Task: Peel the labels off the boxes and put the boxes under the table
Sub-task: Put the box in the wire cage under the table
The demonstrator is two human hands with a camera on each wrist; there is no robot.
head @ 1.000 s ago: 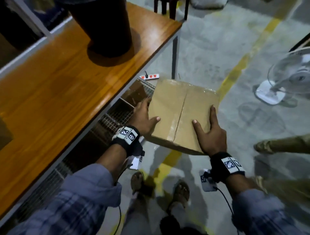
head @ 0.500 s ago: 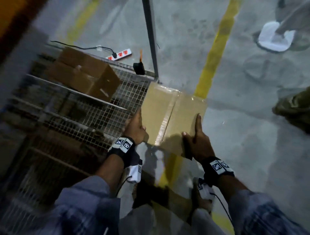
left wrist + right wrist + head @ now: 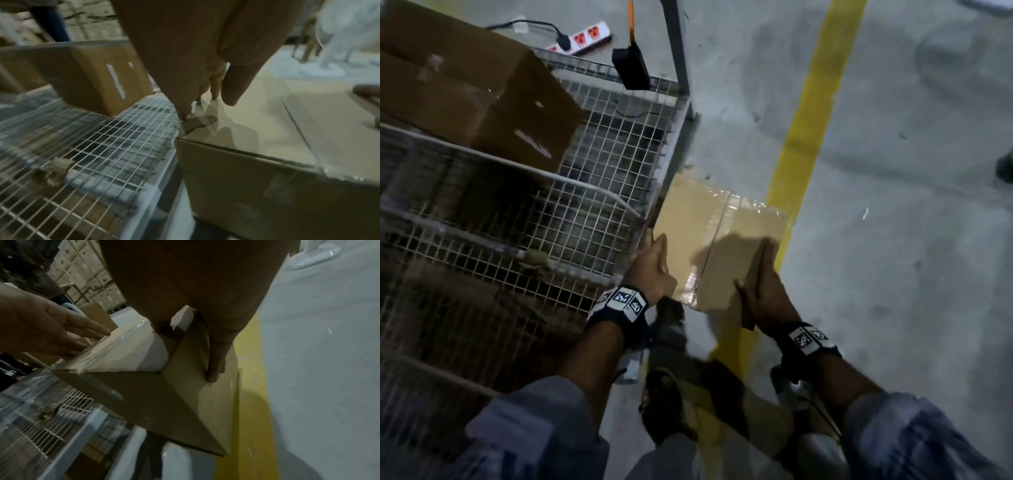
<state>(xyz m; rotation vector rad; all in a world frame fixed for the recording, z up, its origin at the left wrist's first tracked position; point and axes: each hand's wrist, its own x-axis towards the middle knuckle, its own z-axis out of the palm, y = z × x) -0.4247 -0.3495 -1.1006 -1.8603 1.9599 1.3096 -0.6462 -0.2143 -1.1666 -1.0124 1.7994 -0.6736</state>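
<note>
Left hand (image 3: 650, 270) and right hand (image 3: 763, 294) clamp the plain brown taped cardboard box (image 3: 722, 233) between flat fingers (no label shows). It has dropped from tabletop height to just beside the white wire-mesh shelf (image 3: 599, 212), ready for stowing near another brown carton (image 3: 482, 85).

I am in a warehouse. A bare grey concrete floor (image 3: 893, 240) runs under me, marked by 1 painted yellow line (image 3: 811, 102). Beside me a wire-mesh shelf (image 3: 592, 192) holds a brown cardboard box (image 3: 465, 85). Far behind, stacked cartons (image 3: 86, 272) rise in tall rows. A white power strip (image 3: 585, 37) lies on the floor.
</note>
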